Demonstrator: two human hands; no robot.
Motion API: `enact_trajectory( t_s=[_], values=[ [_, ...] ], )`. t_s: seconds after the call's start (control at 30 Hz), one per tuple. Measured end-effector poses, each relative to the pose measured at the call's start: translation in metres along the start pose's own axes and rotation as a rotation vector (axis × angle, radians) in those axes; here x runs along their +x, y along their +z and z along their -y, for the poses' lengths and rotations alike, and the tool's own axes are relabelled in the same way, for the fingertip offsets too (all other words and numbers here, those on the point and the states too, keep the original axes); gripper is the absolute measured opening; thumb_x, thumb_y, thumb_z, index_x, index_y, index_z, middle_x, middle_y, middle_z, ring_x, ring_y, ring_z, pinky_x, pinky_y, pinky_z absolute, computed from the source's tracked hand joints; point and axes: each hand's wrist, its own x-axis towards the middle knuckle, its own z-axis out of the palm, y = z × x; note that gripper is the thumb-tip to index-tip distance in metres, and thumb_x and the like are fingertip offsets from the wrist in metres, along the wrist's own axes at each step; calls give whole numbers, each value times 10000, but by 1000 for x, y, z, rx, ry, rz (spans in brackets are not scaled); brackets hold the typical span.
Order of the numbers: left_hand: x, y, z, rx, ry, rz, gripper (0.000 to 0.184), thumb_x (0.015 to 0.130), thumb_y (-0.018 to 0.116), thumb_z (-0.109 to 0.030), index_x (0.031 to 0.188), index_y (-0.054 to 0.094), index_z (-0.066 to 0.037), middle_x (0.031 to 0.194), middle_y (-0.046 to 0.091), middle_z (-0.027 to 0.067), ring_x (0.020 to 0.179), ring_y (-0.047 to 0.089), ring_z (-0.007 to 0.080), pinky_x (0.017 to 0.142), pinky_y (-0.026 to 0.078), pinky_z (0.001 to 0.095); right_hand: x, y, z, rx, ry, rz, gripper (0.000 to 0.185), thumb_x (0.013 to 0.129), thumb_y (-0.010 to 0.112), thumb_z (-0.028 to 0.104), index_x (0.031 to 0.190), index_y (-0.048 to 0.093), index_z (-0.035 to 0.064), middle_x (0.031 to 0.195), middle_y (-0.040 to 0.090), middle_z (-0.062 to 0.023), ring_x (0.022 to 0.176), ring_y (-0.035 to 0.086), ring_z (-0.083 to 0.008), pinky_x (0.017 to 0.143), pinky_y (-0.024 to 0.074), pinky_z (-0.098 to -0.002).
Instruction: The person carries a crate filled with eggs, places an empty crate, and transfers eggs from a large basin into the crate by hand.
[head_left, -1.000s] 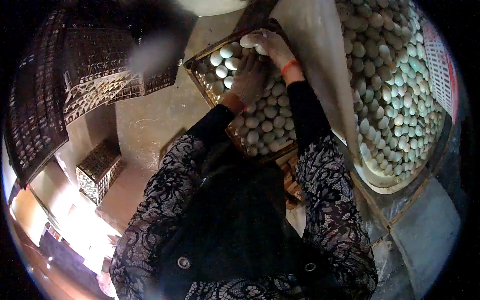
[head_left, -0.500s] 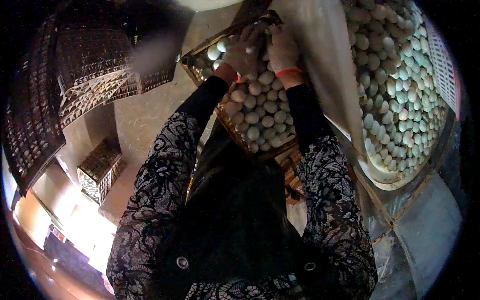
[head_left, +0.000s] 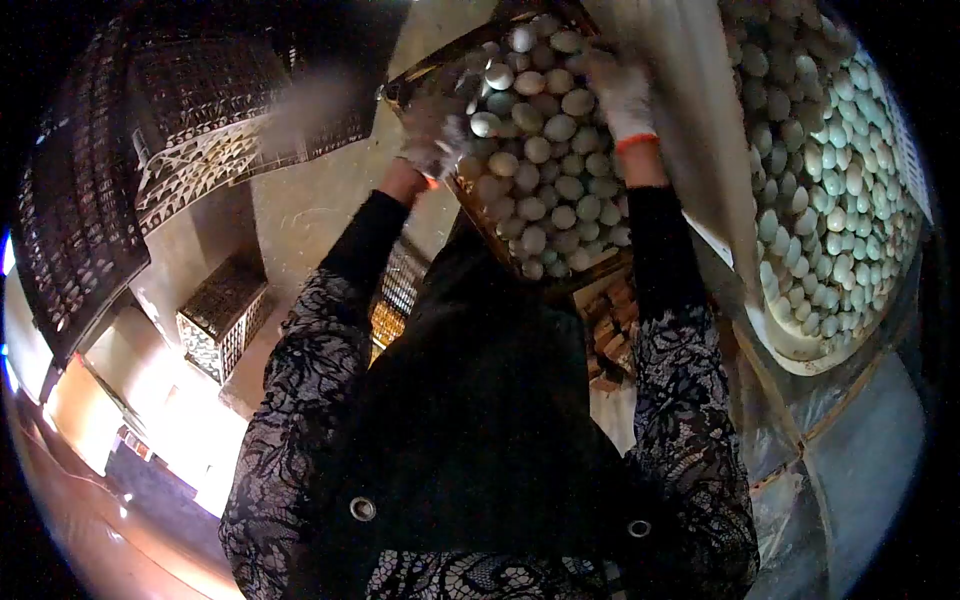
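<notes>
Tray [head_left: 600, 270]: placed beyond the apron [head_left: 480, 400], filled with eggs [head_left: 560, 128]; long axis is pointed away, leftward.
Left hand [head_left: 435, 135]: placed at left side.
Right hand [head_left: 618, 95]: at right side.
Grips: blurred, cannot be told.

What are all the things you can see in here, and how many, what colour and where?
Tray: one, brown-rimmed, top centre
Eggs in the tray: dozens, whitish to beige, clustered inside
Tub: one, off-white, right
Eggs in the tub: too many to count, pale green to cream, filling it
Slotted basket: one, whitish, far right edge
Slotted crates: several, dark, upper left
Small crate: one, dark top and pale sides, left
Brick-like blocks: several, reddish brown, below the tray
Left gloved hand: one, whitish, blurred, tray's left side
Right gloved hand: one, whitish, tray's right side
Lace-patterned sleeves: two, black and grey, either side
Apron: one, black, bottom centre
</notes>
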Motion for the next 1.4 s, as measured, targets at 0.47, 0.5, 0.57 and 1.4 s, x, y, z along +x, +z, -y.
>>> enact_trajectory(
  t_s=[0.47,0.5,0.57,1.4],
  values=[
    [-49,-37,39,-301,-287,-453,216,801,543,-18,1002,605,-66,986,598,134,879,592,286,747,476,333,12,-61,187,693,-90,-31,388,779,610,236,1133,496,127,1115,522,-144,991,543,-309,803,477,-398],
    [-51,-39,33,-301,-288,-454,216,801,543,-18,1002,605,-66,986,598,134,879,592,286,747,476,333,15,-42,193,540,-87,-153,400,767,619,229,1135,496,131,1100,526,-142,988,546,-301,797,480,-399],
    [-57,-46,17,-151,-193,-513,220,795,549,6,1002,604,-45,994,592,146,881,595,275,743,477,323,16,-24,199,479,-117,-314,386,758,613,211,1124,505,149,1083,528,-126,985,544,-286,762,491,-418],
    [63,-47,10,-521,-185,223,302,865,523,-232,1106,529,-50,1087,571,121,984,533,227,851,420,340,-214,-88,102,412,839,-128,416,800,563,185,1188,454,81,1110,522,-142,1029,483,-326,855,424,-378]
  ],
)
